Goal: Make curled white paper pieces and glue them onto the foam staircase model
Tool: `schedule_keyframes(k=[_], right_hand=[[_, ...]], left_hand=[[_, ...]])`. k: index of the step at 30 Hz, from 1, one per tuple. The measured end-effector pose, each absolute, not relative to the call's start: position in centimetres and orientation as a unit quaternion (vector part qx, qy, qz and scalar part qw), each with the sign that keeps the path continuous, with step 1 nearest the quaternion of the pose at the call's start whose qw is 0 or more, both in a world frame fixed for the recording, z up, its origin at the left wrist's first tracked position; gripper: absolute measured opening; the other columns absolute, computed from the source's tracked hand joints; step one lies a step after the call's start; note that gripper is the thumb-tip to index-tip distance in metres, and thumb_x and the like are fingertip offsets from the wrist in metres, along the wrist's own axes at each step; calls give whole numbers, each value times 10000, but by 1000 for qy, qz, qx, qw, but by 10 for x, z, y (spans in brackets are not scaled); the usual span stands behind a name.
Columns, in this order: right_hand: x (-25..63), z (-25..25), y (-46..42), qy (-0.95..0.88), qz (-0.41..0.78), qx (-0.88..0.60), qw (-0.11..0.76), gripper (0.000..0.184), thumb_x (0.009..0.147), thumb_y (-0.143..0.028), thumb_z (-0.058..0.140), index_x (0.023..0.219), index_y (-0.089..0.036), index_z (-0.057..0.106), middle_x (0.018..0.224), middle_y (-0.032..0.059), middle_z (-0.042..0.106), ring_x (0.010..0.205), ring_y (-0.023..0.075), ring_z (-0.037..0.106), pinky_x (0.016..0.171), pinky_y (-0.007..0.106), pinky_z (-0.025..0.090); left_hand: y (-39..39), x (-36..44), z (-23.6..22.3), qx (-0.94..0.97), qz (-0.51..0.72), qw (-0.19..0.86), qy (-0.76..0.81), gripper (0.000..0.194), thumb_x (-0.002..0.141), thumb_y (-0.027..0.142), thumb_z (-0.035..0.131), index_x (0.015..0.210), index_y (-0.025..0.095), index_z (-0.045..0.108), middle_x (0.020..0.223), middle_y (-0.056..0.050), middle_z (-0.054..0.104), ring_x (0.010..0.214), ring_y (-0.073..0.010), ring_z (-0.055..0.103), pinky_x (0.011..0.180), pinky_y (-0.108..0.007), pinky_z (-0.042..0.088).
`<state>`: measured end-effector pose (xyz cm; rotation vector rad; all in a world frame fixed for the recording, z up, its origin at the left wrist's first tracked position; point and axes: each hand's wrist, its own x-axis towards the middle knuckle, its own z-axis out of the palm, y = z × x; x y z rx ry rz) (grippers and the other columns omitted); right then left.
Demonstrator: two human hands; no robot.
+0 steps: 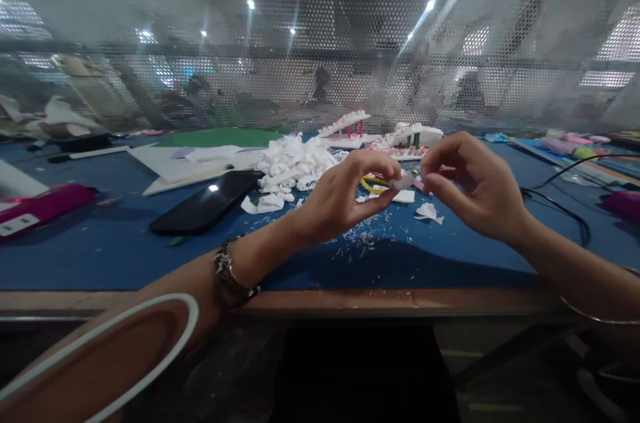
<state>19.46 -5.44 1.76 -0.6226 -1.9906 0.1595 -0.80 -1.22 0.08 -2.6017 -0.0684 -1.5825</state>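
My left hand (345, 193) pinches a small whitish scrap (404, 181) between thumb and fingertips, above the blue table. Just to its right, my right hand (475, 186) has its fingers curled with the thumb near the index finger. Something tiny may sit at its fingertips, too small to make out. A yellow loop (371, 184) and a flat white piece (404, 196) show behind my left fingers. Below the hands lie fine white shavings (365, 236). A crumpled white scrap (427, 211) rests under my right fingertips, apart from them.
A heap of crumpled white paper (295, 163) lies behind my left hand, with a black phone (207, 203) beside it. Small white models on red posts (347, 126) and green posts (413, 136) stand at the back. Black cables (560, 206) run at right; a magenta tool (50, 206) lies left.
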Motion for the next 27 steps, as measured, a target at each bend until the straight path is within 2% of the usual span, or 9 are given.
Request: schedule_keyframes(k=[3,6,11,17,23,27], right_hand=[[194,18,-54,-853,63,-243,458,220,772,-283,672,923,-194,539,834,4,564,714,98,559,650,246,528],[193,18,-53,-859,86,-253,436,169,792,-303,651,876,-188,561,852,9,564,748,100,561,677,251,521],[193,16,-49,-851,212,-232,420,172,789,-293,658,857,-177,551,901,20,560,831,104,561,709,237,506],[196,19,-47,-839,323,-212,382,164,795,-259,657,824,-144,544,763,-17,558,668,53,535,583,175,450],[196,21,-49,-825,293,-237,420,157,801,-284,648,771,-148,575,745,-4,590,637,60,546,560,186,455],[194,17,-50,-819,232,-245,464,134,797,-261,645,744,-156,582,758,-2,609,636,60,552,576,193,478]], left_hand=[[-13,-8,1,-858,-510,50,-15,285,817,132,578,1043,252,452,927,-25,654,877,-141,667,761,-266,568],[-15,-9,2,-871,-489,54,-17,286,810,130,579,1037,255,460,940,-27,662,887,-141,669,751,-253,566],[-17,-7,3,-876,-476,70,29,288,795,98,586,993,244,437,908,-18,669,849,-123,653,748,-257,549],[-18,-4,5,-879,-469,70,53,275,778,52,595,953,203,446,900,-33,663,843,-111,638,756,-249,538],[-15,-4,3,-868,-492,49,46,284,767,65,610,977,177,455,893,-31,641,823,-107,638,740,-235,554],[-14,-4,1,-865,-498,-43,-52,360,741,234,686,1024,168,473,926,-41,622,804,-116,638,697,-225,557]])
